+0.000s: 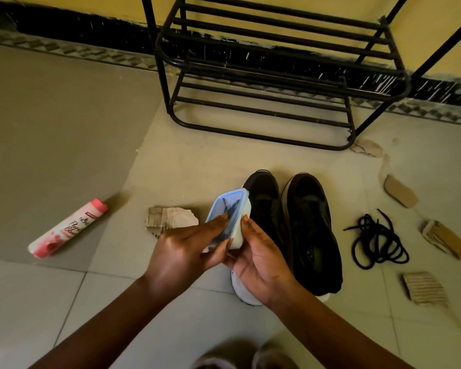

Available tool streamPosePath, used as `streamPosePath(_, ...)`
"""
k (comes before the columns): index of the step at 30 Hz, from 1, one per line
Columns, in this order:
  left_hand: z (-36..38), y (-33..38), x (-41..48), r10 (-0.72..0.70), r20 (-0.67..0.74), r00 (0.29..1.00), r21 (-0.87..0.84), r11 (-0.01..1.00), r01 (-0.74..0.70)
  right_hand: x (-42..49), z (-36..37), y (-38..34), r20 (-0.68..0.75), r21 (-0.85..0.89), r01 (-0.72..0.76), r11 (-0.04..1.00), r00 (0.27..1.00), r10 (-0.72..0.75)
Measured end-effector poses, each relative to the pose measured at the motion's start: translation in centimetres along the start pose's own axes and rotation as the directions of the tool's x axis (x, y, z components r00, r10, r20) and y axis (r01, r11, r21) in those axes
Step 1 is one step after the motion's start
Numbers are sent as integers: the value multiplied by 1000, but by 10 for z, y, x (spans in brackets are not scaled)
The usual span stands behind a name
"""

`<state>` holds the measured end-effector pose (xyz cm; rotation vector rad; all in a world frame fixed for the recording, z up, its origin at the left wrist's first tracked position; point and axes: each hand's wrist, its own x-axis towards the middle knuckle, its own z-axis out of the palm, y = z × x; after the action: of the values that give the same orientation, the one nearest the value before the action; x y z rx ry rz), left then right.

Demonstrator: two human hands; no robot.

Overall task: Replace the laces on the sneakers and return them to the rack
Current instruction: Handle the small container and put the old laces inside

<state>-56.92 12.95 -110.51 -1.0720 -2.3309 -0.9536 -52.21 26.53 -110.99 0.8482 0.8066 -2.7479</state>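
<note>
Both hands are gripping a small plastic container (233,209) just in front of the black sneakers (314,230). The left hand (181,249) is laying its fingers across the blue lid (228,206), and the right hand (264,265) is cupping the white body with its thumb at the lid's edge. The sneakers are sitting side by side on the tiled floor, laceless, near the shoe rack (261,102). A coiled black lace (378,241) is lying to their right.

Something dark is showing through the lid, possibly fresh laces. If the lid pops off suddenly, the contents could scatter among the cardboard scraps (171,217). New laces could then get muddled with the coiled one.
</note>
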Motion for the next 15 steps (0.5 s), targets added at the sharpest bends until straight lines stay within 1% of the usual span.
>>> streamPosePath(4,-2,4,-4,-124,7,992,-126,984,124,2,-3,2,0,-33,12,999,1000,-12)
streamPosePath(6,-4,8,-9,-206,45,978,-213,954,211,5,-5,3,14,-54,22,998,1000,-21)
streamPosePath(7,-6,10,-10,-271,67,960,-270,921,279,7,-6,4,21,-85,38,996,999,-36)
streamPosePath(9,-11,12,-6,-426,85,901,-366,828,426,7,-6,3,36,-185,75,980,997,-70)
streamPosePath(10,-14,12,-1,-476,79,876,-363,805,470,6,-6,2,37,-231,85,969,996,-78)
streamPosePath(12,-18,8,13,-504,105,857,-291,808,512,4,-6,4,41,-333,94,938,995,-85)
streamPosePath(15,-19,4,29,-533,222,817,-199,795,573,1,-7,10,72,-498,101,862,995,-75)
